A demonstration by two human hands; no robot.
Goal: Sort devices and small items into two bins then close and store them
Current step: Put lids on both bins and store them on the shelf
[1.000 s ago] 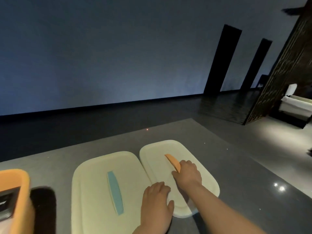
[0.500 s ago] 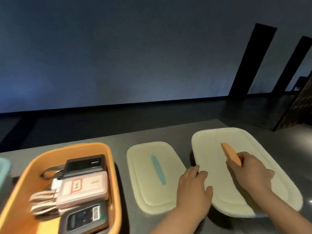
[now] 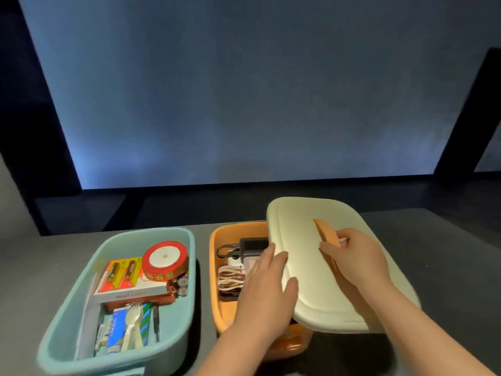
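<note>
While both hands hold it, the cream lid (image 3: 303, 267) runs near-to-far over the orange bin (image 3: 221, 308).

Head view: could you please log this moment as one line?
cream lid over orange bin, partly on | right hand grips lid handle | left hand steadies edge | teal bin uncovered
</note>
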